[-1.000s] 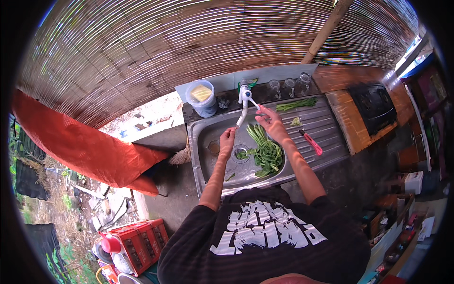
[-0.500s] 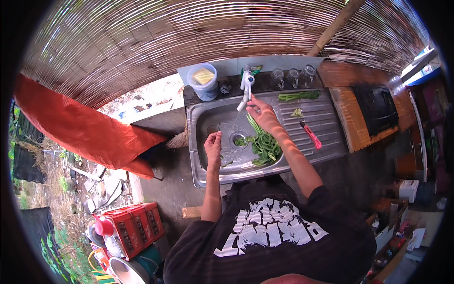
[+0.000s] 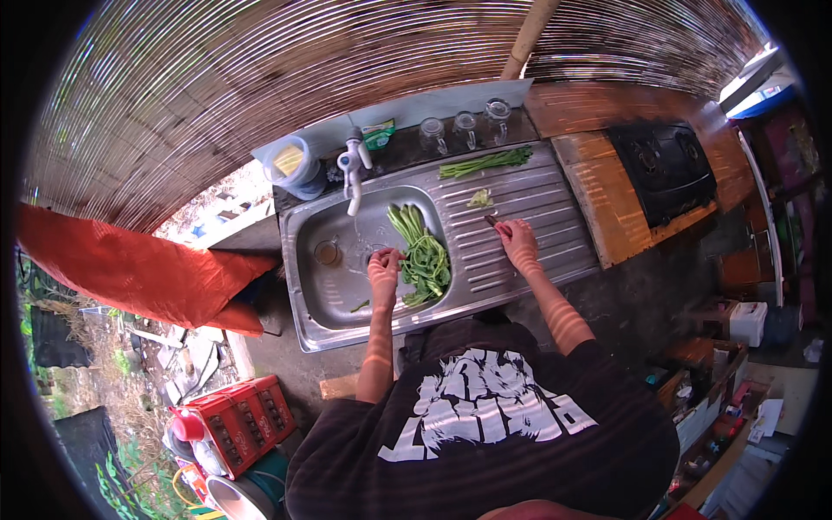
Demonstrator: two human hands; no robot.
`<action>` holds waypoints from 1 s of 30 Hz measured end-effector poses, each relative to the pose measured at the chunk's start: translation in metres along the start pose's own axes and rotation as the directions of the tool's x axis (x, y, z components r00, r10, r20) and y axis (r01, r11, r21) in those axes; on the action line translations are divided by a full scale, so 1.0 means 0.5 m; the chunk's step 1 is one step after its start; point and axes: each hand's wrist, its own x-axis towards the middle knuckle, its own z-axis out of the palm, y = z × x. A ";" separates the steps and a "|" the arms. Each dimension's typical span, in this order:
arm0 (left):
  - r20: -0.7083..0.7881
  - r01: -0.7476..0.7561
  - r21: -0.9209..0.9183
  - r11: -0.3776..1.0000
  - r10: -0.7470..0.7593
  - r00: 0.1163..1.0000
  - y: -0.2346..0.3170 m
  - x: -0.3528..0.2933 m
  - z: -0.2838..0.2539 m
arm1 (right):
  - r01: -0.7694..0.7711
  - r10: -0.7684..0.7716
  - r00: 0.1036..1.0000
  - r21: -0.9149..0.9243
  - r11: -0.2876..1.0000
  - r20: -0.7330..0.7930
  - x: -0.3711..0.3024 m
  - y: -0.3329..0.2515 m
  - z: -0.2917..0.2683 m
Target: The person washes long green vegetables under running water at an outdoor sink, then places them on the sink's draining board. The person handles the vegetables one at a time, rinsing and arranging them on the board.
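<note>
In the sink, a bunch of leafy green vegetables lies along the right side of the basin, pale stems toward the back. My left hand is over the basin just left of the bunch, fingertips pinched together; whatever they hold, if anything, cannot be made out. On the ribbed drainboard my right hand closes over the pink-handled knife, whose dark front end pokes out past the fingers. Most of the handle is hidden. A glass mug stands in the basin, left of my left hand.
A white tap rises behind the basin. On the drainboard lie long green stalks and a small pale-green heap. Several glass mugs line the back ledge, with a bucket at left. A black stove sits to the right.
My right hand has left the tap and come down onto the knife on the drainboard. My left hand has moved closer to the greens. The whole view has shifted to the right.
</note>
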 end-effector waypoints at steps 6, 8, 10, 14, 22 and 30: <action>0.069 -0.074 0.379 0.923 0.051 0.996 -0.084 0.090 0.185 | 0.153 -0.156 0.985 0.050 0.987 0.074 0.026 0.028 -0.007; 0.004 -0.034 0.481 0.876 0.037 0.999 -0.083 0.111 0.249 | 0.168 -0.173 0.979 0.053 0.984 0.107 0.034 0.033 -0.014; 0.014 -0.056 0.503 0.862 0.056 0.998 -0.128 0.141 0.277 | 0.165 -0.183 0.965 0.107 0.981 0.188 0.043 0.038 -0.028; -0.079 -0.085 0.740 0.667 0.212 0.974 -0.143 0.134 0.319 | 0.171 -0.207 0.941 0.153 0.973 0.268 0.061 0.066 -0.028; -0.225 0.028 0.678 0.735 0.171 0.959 -0.109 0.108 0.334 | 0.227 -0.316 0.829 0.240 0.944 0.461 0.120 -0.007 -0.073; -0.244 0.056 0.772 0.633 0.214 0.946 -0.123 0.109 0.339 | 0.338 -0.432 0.762 0.273 0.901 0.482 0.154 -0.070 -0.038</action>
